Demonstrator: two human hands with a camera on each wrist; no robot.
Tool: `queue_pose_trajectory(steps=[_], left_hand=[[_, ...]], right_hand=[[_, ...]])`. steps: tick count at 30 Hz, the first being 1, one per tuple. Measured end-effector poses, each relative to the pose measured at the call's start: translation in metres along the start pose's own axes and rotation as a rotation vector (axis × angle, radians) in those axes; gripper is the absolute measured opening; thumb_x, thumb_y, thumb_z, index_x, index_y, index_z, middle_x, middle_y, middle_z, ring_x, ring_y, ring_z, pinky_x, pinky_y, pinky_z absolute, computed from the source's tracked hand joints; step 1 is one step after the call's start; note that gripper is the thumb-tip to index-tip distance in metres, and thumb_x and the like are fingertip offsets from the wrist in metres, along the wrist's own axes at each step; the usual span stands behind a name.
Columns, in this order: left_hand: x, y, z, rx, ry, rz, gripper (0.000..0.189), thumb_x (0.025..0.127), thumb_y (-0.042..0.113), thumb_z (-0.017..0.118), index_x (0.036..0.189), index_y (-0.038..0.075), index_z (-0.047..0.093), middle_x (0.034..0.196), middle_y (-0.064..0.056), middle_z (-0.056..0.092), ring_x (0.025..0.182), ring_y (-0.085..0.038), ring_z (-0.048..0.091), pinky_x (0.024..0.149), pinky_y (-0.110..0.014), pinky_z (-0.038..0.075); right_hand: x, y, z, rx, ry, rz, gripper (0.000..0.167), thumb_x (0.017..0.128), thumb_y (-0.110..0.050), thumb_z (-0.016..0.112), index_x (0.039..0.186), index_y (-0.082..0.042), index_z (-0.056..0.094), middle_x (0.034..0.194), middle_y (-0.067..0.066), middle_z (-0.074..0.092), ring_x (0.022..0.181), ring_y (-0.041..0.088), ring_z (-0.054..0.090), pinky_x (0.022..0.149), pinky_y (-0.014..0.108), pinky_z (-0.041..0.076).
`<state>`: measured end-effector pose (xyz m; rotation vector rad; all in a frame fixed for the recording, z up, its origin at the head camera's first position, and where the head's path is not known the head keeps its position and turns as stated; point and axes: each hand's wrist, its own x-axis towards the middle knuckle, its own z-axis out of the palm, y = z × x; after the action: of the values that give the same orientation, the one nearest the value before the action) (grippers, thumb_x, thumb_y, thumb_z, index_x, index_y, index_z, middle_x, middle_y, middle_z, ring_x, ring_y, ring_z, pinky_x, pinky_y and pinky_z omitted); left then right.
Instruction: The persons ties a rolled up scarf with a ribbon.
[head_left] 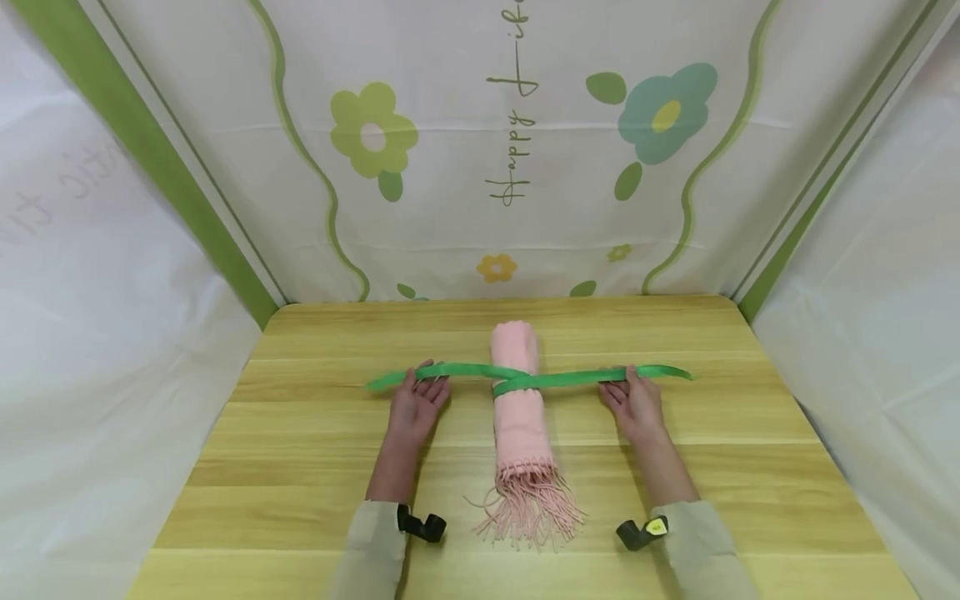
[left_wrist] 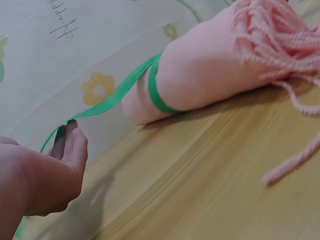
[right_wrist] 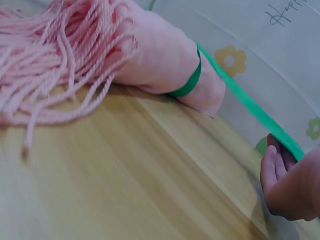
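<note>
A green ribbon [head_left: 577,379] goes round a rolled pink scarf [head_left: 523,429].
Closest are two pale sleeves [head_left: 371,550], with a small black gadget [head_left: 422,525] at each wrist. Next comes the scarf's stringy fringe [head_left: 531,510]. Past it, the left grip [head_left: 416,408] pinches the ribbon near one end, and the right grip [head_left: 636,404] pinches it near the other. The scarf lies on the wooden bench [head_left: 255,500], between the two grips. The ribbon is already round it and crosses on top. No bow shows, so it looks part done, with both long ends not tied up yet. I can't tell if a knot hides there. No box or bag shows. Behind stands a white flowery cloth [head_left: 442,208].
</note>
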<state>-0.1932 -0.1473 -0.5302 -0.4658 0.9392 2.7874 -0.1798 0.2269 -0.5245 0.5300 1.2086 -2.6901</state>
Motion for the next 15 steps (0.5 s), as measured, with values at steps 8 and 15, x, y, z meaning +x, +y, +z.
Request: queue_pose_trajectory(steps=[8, 15], left_hand=[[0.008, -0.024, 0.020, -0.173, -0.025, -0.048, 0.016, 0.103, 0.012, 0.055, 0.105, 0.003, 0.068, 0.103, -0.007, 0.065, 0.096, -0.015, 0.059, 0.085, -0.022, 0.051], [0.007, -0.039, 0.034, -0.227, -0.026, -0.059, 0.017, 0.102, 0.002, 0.051, 0.099, -0.002, 0.067, 0.101, -0.010, 0.065, 0.092, -0.016, 0.064, 0.083, -0.015, 0.053]], right_hand=[[0.005, 0.010, 0.019, 0.205, -0.055, 0.089, 0.032, 0.105, -0.004, 0.045, 0.136, -0.001, 0.049, 0.116, 0.000, 0.066, 0.143, 0.010, 0.035, 0.117, 0.016, 0.028], [0.007, 0.021, 0.030, 0.171, -0.022, 0.064, 0.035, 0.104, -0.001, 0.044, 0.139, -0.001, 0.045, 0.113, 0.000, 0.065, 0.124, 0.011, 0.052, 0.106, 0.015, 0.042]])
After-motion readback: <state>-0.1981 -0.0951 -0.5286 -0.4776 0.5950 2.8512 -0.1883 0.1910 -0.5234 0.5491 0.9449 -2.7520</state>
